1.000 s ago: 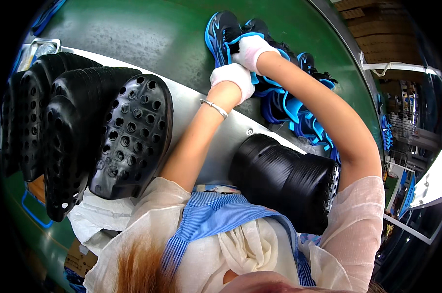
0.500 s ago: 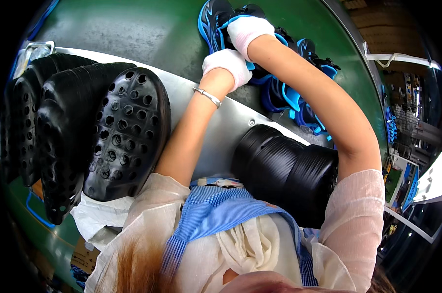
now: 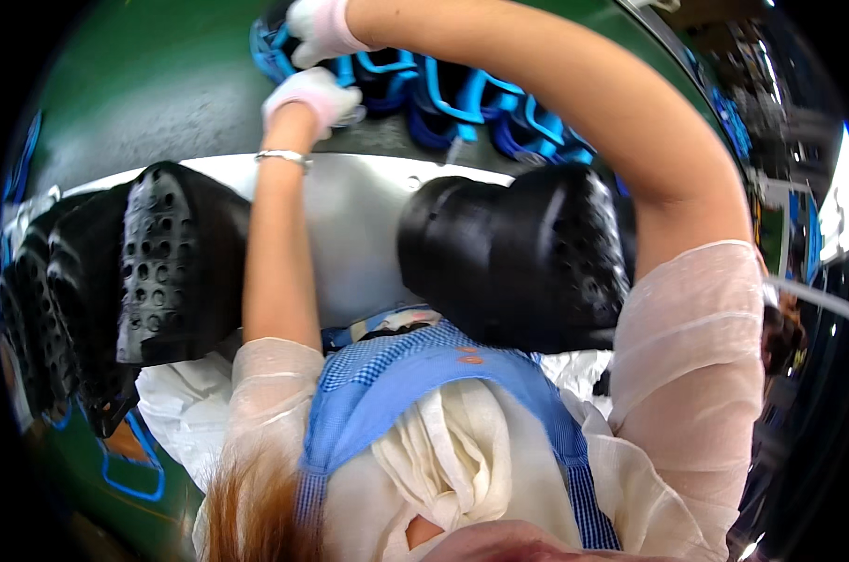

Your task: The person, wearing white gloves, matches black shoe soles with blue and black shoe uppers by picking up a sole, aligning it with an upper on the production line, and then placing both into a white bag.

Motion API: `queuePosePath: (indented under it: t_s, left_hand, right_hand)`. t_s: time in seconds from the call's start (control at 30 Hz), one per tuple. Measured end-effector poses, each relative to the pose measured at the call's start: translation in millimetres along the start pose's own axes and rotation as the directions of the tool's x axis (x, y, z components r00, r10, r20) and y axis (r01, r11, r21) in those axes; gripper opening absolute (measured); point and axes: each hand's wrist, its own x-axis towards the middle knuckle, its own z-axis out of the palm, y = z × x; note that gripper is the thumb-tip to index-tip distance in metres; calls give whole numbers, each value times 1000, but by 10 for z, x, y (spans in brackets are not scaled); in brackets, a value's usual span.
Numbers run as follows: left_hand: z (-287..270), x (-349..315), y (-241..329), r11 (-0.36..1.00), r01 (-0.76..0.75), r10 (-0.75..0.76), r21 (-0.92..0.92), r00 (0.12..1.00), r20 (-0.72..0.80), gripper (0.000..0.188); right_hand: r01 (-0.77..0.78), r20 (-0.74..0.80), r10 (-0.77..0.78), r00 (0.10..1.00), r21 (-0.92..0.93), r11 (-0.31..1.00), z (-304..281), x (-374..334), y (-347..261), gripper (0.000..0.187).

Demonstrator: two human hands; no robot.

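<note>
Black and bright-blue sports shoes (image 3: 443, 98) stand in a row on the green surface beyond the metal edge. My right hand (image 3: 323, 30), in a white glove and partly cut off by the top edge, is closed over the leftmost shoe (image 3: 272, 49). Just nearer to me, my gloved left hand (image 3: 310, 99) has its fingers curled beside that same shoe. A small see-through piece shows at its fingertips, too blurred to name. The other shoes extend rightward under my right forearm.
Large black moulded pieces with holed, sole-shaped faces (image 3: 167, 267) stand at my left. Another such black piece (image 3: 509, 258) lies at my right, below my right arm. A bare metal plate (image 3: 354, 248) runs between them. Shelving and a white frame are at the far right.
The view has shifted, and both hands now appear further left and higher in it. The right hand stays over a shoe; the left has curled in beside it.
</note>
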Motion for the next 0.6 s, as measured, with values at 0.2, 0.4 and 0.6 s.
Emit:
queuePosePath:
  t_s: [0.2, 0.4, 0.6]
  left_hand:
    - [-17, 51, -249, 994, -71, 60, -87, 990, -126, 46]
    - [49, -325, -260, 990, 0, 73, 140, 855, -513, 53]
    - [336, -918, -71, 877, -475, 358, 72, 548, -756, 47]
  right_hand:
    - [-144, 12, 144, 990, 4, 990, -934, -2094, -202, 30]
    - [-113, -386, 207, 899, 253, 961, -103, -3626, 151, 25]
    - [-147, -304, 650, 696, 826, 544, 824, -4261, 130, 57]
